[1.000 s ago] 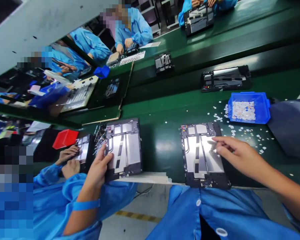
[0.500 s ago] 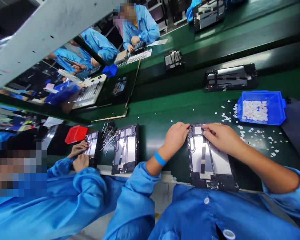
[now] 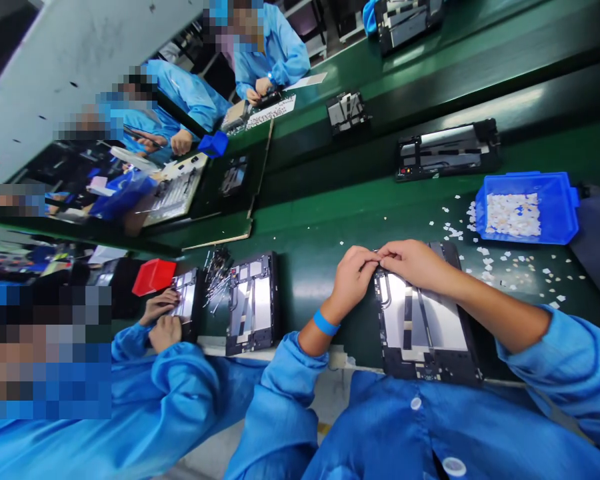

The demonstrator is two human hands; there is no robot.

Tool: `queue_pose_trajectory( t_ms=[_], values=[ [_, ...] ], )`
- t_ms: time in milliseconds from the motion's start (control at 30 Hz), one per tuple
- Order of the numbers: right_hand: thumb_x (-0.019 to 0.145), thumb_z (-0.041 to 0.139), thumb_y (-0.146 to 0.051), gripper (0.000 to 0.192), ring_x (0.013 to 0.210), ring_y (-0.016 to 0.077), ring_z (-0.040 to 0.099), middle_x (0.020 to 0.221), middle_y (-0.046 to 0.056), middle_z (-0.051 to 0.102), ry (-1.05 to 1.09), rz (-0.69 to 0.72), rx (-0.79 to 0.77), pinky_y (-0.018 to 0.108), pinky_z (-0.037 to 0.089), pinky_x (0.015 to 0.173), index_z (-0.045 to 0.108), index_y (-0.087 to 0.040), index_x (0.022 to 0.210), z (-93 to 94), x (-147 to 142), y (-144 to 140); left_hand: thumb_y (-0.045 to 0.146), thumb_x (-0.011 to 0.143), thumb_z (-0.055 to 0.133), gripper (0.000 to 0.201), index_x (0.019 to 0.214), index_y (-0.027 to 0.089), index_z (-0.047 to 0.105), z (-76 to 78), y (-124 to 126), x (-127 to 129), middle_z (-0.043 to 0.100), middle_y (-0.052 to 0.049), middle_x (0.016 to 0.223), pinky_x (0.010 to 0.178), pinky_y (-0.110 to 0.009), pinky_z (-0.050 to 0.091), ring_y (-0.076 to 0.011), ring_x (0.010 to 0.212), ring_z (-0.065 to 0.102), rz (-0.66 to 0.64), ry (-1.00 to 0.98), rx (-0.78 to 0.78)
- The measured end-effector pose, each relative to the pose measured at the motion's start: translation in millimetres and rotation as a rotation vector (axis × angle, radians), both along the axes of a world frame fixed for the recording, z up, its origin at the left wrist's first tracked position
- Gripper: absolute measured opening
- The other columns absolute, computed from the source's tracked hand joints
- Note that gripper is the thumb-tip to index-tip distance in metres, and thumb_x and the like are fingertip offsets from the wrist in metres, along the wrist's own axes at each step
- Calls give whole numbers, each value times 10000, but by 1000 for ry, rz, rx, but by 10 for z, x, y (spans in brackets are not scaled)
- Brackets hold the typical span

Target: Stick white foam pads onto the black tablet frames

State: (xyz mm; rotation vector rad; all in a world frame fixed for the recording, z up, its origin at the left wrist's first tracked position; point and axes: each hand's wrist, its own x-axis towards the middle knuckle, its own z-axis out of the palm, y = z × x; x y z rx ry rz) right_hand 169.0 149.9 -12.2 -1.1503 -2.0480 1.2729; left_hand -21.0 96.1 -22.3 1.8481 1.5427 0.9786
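Note:
An opened tablet (image 3: 443, 321) lies in front of me, its silver inside, cables and black edge showing. At its top left corner my left hand (image 3: 356, 272) is closed, thumb and fingertips pinched together. My right hand (image 3: 410, 261) reaches across the tablet's top edge, and its pinched fingertips meet those of the left hand. Whatever sits between the fingertips is too small to make out. Both hands cover the upper part of the tablet.
Right of the tablet stands a blue bin (image 3: 555, 210) of small white pieces, with more scattered around it. Another opened tablet (image 3: 253, 313) and a pile of thin strips (image 3: 219, 277) lie left, beside a co-worker's hands (image 3: 165, 323). Further tablets (image 3: 447, 150) lie beyond.
My right hand has moved left along the tablet's top edge until its fingertips meet my left hand's. The left hand stays at the corner. The view has shifted slightly.

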Motion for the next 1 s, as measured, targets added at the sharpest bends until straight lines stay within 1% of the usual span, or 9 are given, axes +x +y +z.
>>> queue_pose_trajectory(
  t_ms=[67, 133, 267, 333, 433, 500, 600, 767, 1000],
  values=[
    [896, 608, -304, 175, 709, 181, 673, 810, 3, 773, -2, -57, -44, 294, 447, 618, 768, -237, 873, -6, -20, -21, 228, 985, 589, 149, 1045, 204, 723, -5, -45, 50, 737, -58, 1026, 884, -320, 532, -177, 956, 673, 87, -123, -72],
    [900, 614, -325, 180, 702, 180, 669, 793, 7, 765, -7, -111, -49, 294, 433, 616, 759, -229, 851, -11, -15, -49, 244, 980, 591, 187, 1102, 191, 723, 1, -115, 105, 755, -58, 1023, 832, -296, 532, -165, 912, 685, 150, -219, -158],
    [928, 603, -314, 186, 738, 186, 688, 817, 4, 769, -37, -122, 4, 299, 442, 651, 761, -237, 866, -17, 4, -105, 246, 890, 691, 187, 1054, 184, 757, 19, -210, 191, 764, -24, 907, 722, -256, 500, -140, 777, 663, 213, -235, -230],
    [942, 592, -290, 183, 805, 203, 701, 887, 26, 779, -67, -140, 125, 310, 463, 699, 759, -234, 894, -31, 7, -151, 261, 891, 682, 145, 977, 177, 763, 18, -204, 216, 764, -22, 866, 700, -252, 497, -139, 753, 665, 257, -272, -252],
    [993, 553, -287, 216, 892, 237, 692, 962, 86, 764, -152, -198, 400, 343, 483, 785, 748, -207, 946, -66, 10, -254, 278, 896, 677, 141, 928, 170, 762, 9, -175, 233, 772, -29, 854, 699, -256, 512, -149, 763, 686, 289, -328, -280],
    [1036, 516, -310, 265, 894, 245, 676, 946, 104, 750, -208, -179, 541, 355, 481, 810, 743, -195, 960, -89, 12, -324, 287, 903, 677, 151, 943, 175, 770, 4, -177, 237, 777, -31, 860, 702, -261, 519, -153, 766, 692, 294, -315, -271],
    [1058, 501, -303, 281, 866, 235, 660, 924, 94, 748, -248, -140, 635, 348, 474, 814, 743, -196, 963, -110, 9, -386, 279, 921, 667, 153, 973, 194, 784, 7, -217, 238, 785, -36, 898, 742, -277, 531, -161, 797, 699, 287, -219, -227],
    [1060, 497, -267, 287, 831, 227, 635, 884, 85, 729, -280, -150, 714, 342, 451, 806, 736, -194, 919, -105, 6, -401, 257, 926, 677, 118, 941, 218, 787, 56, -291, 247, 775, -27, 882, 795, -301, 529, -163, 783, 680, 281, -20, -145],
    [1020, 475, -200, 312, 793, 238, 596, 796, 91, 682, -298, -158, 746, 347, 411, 777, 685, -197, 788, -105, -52, -365, 221, 907, 672, 104, 875, 214, 771, 125, -300, 270, 748, -13, 816, 760, -282, 505, -151, 738, 647, 278, 23, -148]
  ],
)
